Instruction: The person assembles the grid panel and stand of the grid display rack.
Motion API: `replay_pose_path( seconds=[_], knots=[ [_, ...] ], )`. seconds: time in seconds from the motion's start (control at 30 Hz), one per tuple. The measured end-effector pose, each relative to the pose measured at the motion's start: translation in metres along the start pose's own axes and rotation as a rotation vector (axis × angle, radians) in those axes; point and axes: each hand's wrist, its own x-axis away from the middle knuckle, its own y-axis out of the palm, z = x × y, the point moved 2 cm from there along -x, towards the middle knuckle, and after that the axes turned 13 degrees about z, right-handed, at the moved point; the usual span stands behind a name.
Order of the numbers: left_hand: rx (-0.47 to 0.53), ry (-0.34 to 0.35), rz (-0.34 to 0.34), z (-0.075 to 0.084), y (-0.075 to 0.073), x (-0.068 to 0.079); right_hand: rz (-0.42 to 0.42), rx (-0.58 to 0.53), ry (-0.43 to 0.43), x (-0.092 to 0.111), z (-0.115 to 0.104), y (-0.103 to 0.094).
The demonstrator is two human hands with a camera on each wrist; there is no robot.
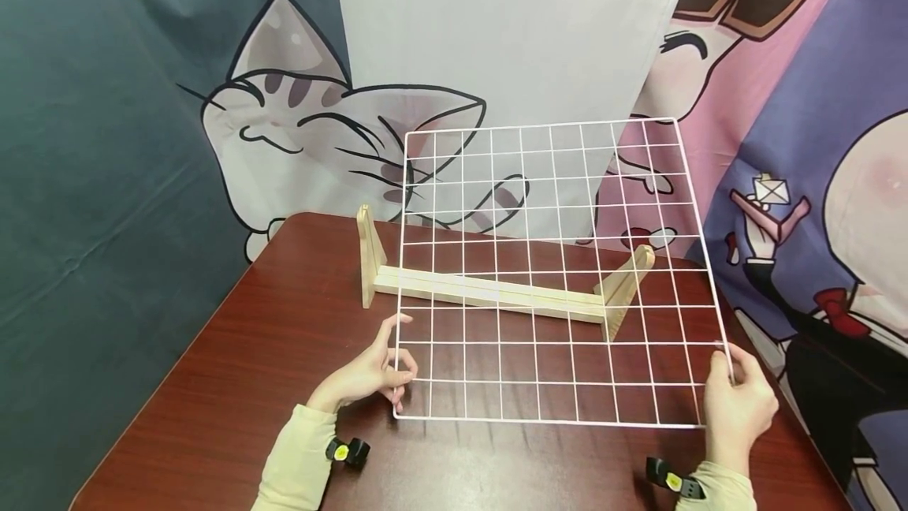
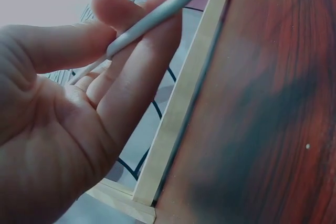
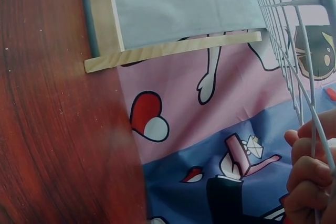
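Note:
A white wire grid panel (image 1: 526, 239) is held up in front of a pale wooden stand (image 1: 447, 285), its upper edge leaning away. My left hand (image 1: 369, 369) grips the panel's left edge near the lower corner. In the left wrist view, thumb and fingers close about the white wire (image 2: 152, 18). My right hand (image 1: 741, 400) holds the opposite edge near the bottom, fingers curled around it in the right wrist view (image 3: 310, 182). The stand has two upright end pieces joined by a crossbar; the grid partly overlaps it in the head view.
The stand rests on a dark reddish-brown table (image 1: 284, 322) toward its far side. Behind the table hangs a cartoon-printed cloth (image 1: 298, 132). Both wrists wear black straps with small devices (image 1: 347, 453).

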Motion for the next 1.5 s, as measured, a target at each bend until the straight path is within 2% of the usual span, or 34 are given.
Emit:
replay_pose_path(
  seconds=[0.13,0.3,0.53,0.7,0.8,0.9,1.03,1.17,1.27,1.33,1.5],
  knots=[
    [0.015,0.030,0.007,0.001,-0.002,0.001,0.006,-0.049,-0.002,0.002,0.000,0.001],
    [0.004,0.066,0.040,0.000,-0.005,0.001,0.000,-0.201,-0.005,0.004,0.000,0.005],
    [-0.078,0.095,0.122,0.003,-0.011,-0.001,-0.058,-0.357,0.099,0.002,0.002,0.011],
    [-0.108,0.103,0.155,0.009,-0.015,0.000,-0.107,-0.380,0.126,0.003,0.000,0.014],
    [-0.117,0.093,0.171,0.012,-0.017,-0.001,-0.125,-0.367,0.103,0.004,-0.001,0.015],
    [-0.123,0.096,0.163,0.014,-0.021,-0.002,-0.143,-0.374,0.093,0.005,-0.002,0.016],
    [-0.102,0.127,0.120,0.015,-0.029,-0.004,-0.178,-0.392,0.098,0.005,-0.003,0.019],
    [-0.088,0.162,0.097,0.015,-0.037,-0.005,-0.275,-0.431,0.133,0.003,-0.004,0.023],
    [-0.100,0.194,0.110,0.013,-0.043,-0.004,-0.386,-0.416,0.107,0.003,-0.005,0.025],
    [-0.109,0.229,0.119,0.012,-0.046,-0.005,-0.452,-0.381,0.049,0.002,-0.007,0.025],
    [-0.127,0.320,0.163,0.009,-0.053,-0.006,-0.514,-0.327,-0.095,0.005,-0.008,0.027]
  ],
)
